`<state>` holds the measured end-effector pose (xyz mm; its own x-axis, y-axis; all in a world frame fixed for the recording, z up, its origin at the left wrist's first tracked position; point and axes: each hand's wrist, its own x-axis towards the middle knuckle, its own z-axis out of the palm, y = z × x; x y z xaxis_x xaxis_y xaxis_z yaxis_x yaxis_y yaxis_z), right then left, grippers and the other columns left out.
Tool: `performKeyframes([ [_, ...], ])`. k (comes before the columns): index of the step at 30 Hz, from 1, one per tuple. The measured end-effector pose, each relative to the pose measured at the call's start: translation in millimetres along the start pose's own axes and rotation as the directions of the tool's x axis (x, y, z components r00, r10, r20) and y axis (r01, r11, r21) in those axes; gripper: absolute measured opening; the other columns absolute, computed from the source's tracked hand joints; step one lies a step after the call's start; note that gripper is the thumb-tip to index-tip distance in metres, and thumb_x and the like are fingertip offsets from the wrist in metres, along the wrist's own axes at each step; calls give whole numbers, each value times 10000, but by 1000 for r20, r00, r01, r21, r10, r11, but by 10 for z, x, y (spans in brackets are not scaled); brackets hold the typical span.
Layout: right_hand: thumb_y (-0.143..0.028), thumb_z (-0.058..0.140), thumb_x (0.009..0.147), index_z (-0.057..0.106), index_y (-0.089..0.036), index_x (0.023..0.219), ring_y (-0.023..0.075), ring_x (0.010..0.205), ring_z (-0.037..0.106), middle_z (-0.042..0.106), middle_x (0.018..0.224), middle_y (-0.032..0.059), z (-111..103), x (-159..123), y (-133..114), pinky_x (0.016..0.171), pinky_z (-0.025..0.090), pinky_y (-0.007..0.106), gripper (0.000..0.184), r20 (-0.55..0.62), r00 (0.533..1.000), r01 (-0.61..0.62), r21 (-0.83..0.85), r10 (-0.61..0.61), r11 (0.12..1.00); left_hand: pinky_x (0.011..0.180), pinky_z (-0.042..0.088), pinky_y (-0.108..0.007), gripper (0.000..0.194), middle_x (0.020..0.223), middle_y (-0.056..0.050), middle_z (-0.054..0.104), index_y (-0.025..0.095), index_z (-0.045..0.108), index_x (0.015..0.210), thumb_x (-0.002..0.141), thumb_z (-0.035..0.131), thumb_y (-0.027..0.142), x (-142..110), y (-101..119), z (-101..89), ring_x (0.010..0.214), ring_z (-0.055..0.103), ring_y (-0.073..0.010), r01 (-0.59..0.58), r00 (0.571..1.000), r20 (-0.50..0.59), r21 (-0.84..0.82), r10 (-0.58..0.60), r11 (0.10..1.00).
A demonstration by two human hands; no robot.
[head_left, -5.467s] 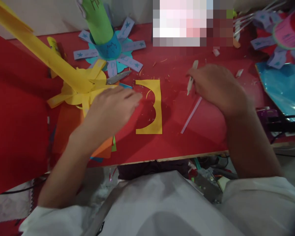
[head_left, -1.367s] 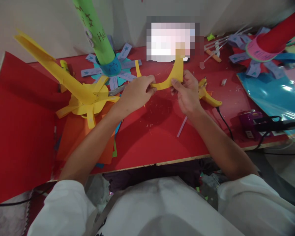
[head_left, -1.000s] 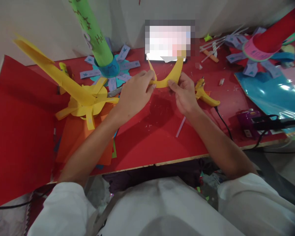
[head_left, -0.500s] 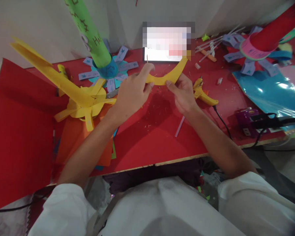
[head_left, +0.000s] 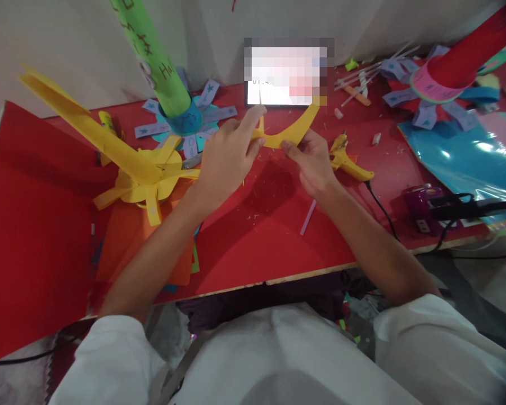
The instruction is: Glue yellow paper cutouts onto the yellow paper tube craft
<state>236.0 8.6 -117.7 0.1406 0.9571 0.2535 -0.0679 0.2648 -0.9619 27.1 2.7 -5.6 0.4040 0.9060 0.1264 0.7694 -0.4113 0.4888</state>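
A curved yellow paper strip (head_left: 284, 138) is stretched between my two hands above the red table. My left hand (head_left: 227, 152) pinches its left end between thumb and fingers. Just past the left fingertips rises a thin, pale, pointed sliver (head_left: 261, 121); whether it is part of the strip I cannot tell. My right hand (head_left: 312, 160) grips the strip near its middle, thumb on top, and the free right end curves upward toward the screen. Close to the right hand lies a yellow glue gun (head_left: 349, 160) with a black cord.
Left stand a yellow paper flower (head_left: 145, 177) and a green paper tube (head_left: 164, 79) on a blue base. A lit tablet (head_left: 278, 95), partly blurred, leans at the wall. To the right are a red tube (head_left: 455, 70), blue plastic packs (head_left: 459, 152) and a purple power box (head_left: 425, 205).
The pale sliver by my left fingertips has shifted slightly right and shows more of its length. The yellow strip has dipped a little; both hands keep their hold.
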Motion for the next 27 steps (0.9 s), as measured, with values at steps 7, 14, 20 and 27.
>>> performKeyframes([
  [7, -621, 926, 799, 683, -408, 1160, 287, 1287, 693, 719, 1355, 21, 17, -3, -57, 1022, 673, 500, 484, -36, 999, 15, -16, -16, 1000, 909, 535, -520, 573, 1220, -54, 797, 467, 514, 1583, 1012, 473, 453, 12, -12, -47, 1254, 650, -388, -52, 998, 18, -25, 52, 998],
  [14, -682, 922, 760, 668, -448, 1222, 273, 1321, 708, 776, 1344, -46, 13, -8, -101, 1171, 598, 506, 576, 71, 992, -114, 119, 106, 986, 952, 527, -440, 317, 1173, -54, 796, 366, 711, 1314, 1023, 585, 381, 76, -145, -28, 1167, 715, -321, -95, 995, 10, -41, 96, 995],
  [20, -657, 971, 693, 680, -438, 1176, 248, 1334, 686, 735, 1431, -53, 8, 3, -39, 1200, 575, 483, 605, 60, 986, -162, 179, 154, 970, 1022, 490, -430, 282, 1183, -36, 798, 310, 743, 1268, 1056, 563, 358, 113, -201, -38, 1107, 700, -279, -160, 986, 49, -1, 159, 987],
  [27, -765, 961, 617, 650, -449, 1244, 288, 1334, 711, 757, 1388, -27, 85, -23, -100, 1214, 590, 548, 768, 147, 970, -215, 166, 192, 962, 977, 493, -461, 233, 1093, -34, 779, 329, 733, 1189, 1046, 551, 352, 116, -207, -73, 1079, 670, -291, -208, 977, 43, -52, 211, 977],
])
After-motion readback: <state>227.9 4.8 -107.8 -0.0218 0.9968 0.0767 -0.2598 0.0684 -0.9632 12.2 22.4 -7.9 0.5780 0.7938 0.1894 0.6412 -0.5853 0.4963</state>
